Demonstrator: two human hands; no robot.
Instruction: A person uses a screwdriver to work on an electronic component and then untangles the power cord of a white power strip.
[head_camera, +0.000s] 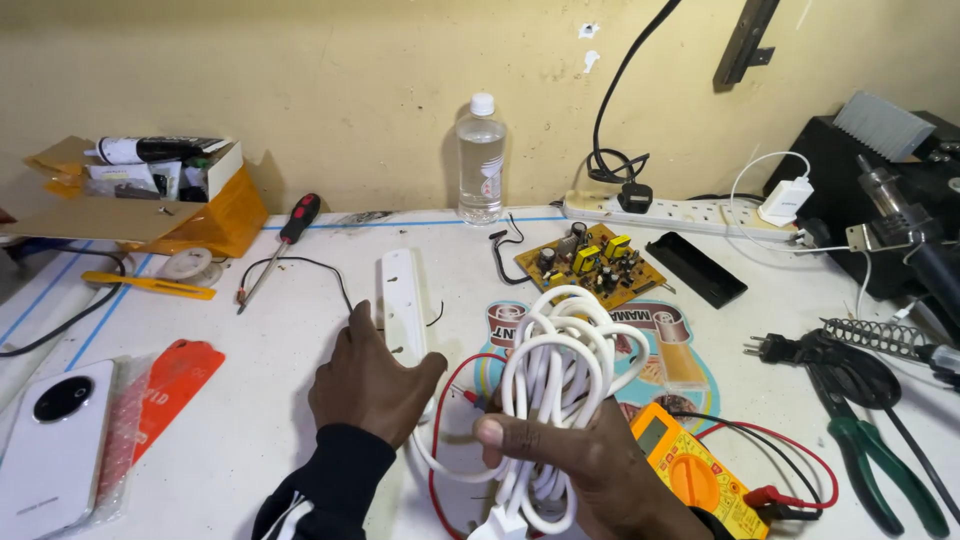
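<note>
My right hand grips a coiled bundle of white cable, thumb across its lower loops, held just above the table. My left hand rests on the near end of a long white power strip casing lying on the white table. A red multimeter lead curls between both hands. An orange multimeter lies just right of my right hand.
A brown circuit board, black tray, water bottle and a plugged power strip sit behind. Green pliers and a soldering iron stand lie right. A red-handled screwdriver, cardboard box and white phone lie left.
</note>
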